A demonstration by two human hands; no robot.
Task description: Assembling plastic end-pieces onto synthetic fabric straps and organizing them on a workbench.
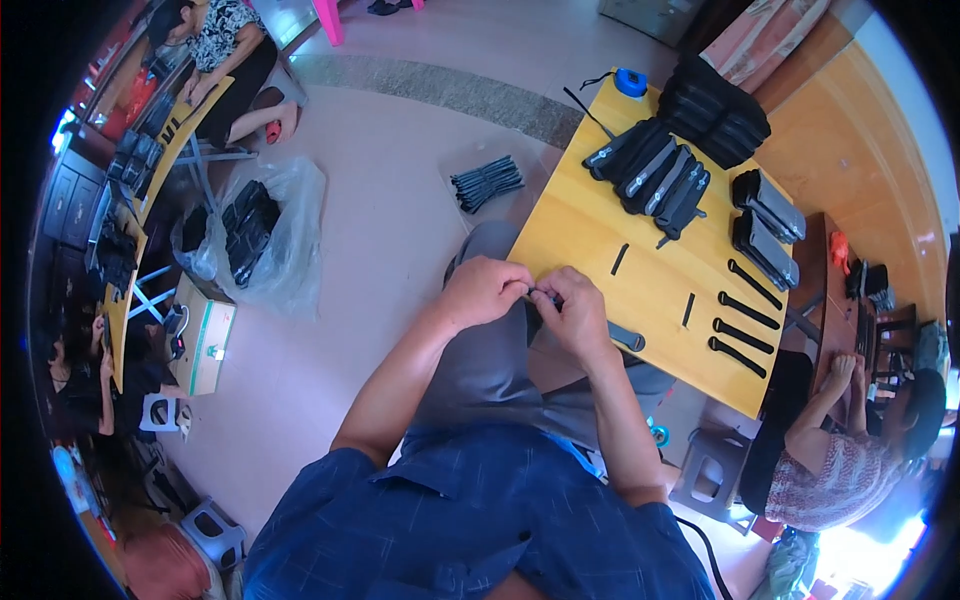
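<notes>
My left hand (pixel 490 292) and my right hand (pixel 570 303) meet over my lap, at the near left corner of the yellow table (pixel 560 220). Both are closed, thumbs and fingertips pinched together around a small dark thing that the fingers mostly hide. Beside my right wrist, a dark grey strap with a ring end (pixel 627 338) lies at the table edge, partly covered by my forearm. Farther right lie several black straps with looped ends (pixel 742 334) in a row. Two short black strips (pixel 620 259) rest on the tabletop between.
Black pouches (pixel 655 180) and a blue tape measure (pixel 630 82) are at the table's far end, beside stacked black goods (pixel 712 112) and grey-black bundles (pixel 768 205). A bundle of black straps (pixel 487 184) lies on the floor. Other people sit at tables left and right.
</notes>
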